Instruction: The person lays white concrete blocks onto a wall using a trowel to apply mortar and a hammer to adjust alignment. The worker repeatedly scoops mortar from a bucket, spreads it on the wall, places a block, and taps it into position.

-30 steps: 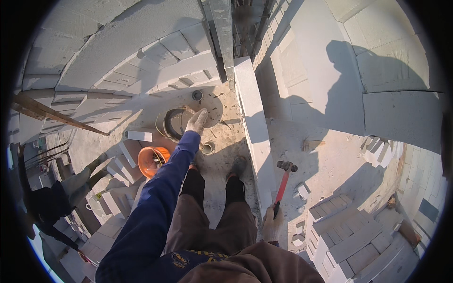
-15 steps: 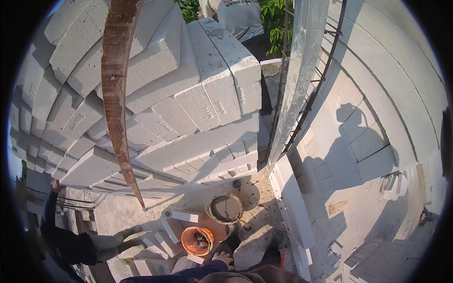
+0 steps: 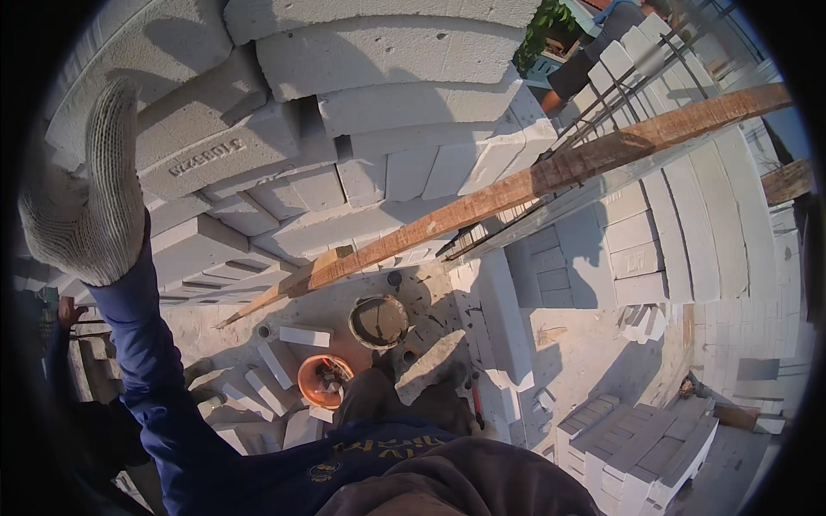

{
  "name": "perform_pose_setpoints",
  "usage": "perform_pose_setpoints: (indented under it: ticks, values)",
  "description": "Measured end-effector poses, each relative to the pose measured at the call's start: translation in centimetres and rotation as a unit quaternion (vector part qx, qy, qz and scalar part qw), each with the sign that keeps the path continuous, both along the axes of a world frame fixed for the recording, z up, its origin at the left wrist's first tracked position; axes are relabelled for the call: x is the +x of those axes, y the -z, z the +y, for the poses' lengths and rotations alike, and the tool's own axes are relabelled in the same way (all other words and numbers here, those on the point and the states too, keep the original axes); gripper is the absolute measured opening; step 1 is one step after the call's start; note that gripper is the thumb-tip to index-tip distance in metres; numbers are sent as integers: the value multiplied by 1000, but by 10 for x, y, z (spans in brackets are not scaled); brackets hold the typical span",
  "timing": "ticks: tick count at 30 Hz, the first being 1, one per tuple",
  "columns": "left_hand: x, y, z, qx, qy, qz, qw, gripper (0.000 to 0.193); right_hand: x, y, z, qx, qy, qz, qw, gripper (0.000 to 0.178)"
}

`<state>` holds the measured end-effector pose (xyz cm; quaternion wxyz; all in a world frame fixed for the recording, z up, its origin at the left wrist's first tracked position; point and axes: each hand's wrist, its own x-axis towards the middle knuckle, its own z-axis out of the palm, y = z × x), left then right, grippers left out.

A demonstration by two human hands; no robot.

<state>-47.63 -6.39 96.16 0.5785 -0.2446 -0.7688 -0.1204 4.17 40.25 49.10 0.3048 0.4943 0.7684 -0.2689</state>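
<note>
My left hand [image 3: 86,211], in a white knitted glove, is raised at the upper left on an outstretched blue sleeve. Its thumb and fingers stand apart, and no held thing shows in it. Beyond it rises a stack of pale lightweight concrete blocks [image 3: 379,56]; whether the glove touches them I cannot tell. My right hand is out of the picture. A long wooden plank [image 3: 482,202] slants across the view in front of the stack. Near my feet are a round tub of grey mortar [image 3: 380,321] and an orange bucket [image 3: 307,384] with things inside.
Loose blocks [image 3: 275,361] lie left of the bucket. A low block wall [image 3: 505,322] runs along my right, near a metal post and rebar. Farther right sits another block pile [image 3: 641,443]. At the left edge shows another person's hand [image 3: 68,311]; someone else is at the top right.
My gloved left hand has risen from between my legs to the upper left. The view has turned and come nearer the stack; the plank now slants toward the upper right.
</note>
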Motion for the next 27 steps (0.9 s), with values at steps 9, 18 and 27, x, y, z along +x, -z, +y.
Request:
perform_pose_setpoints:
  ticks: [9, 18, 27]
  values:
    - [-89, 22, -97, -105, -130, -23, 986, 31, -17, -54, -13, -37, 69, -115, 990, 63]
    - [-75, -3, -88, -79, -113, 40, 990, 30, -70, -23, -43, -49, 83, -124, 988, 60]
    - [-72, -7, -83, -64, -104, 57, 991, 29, -93, 17, -44, -40, 88, -124, 988, 58]
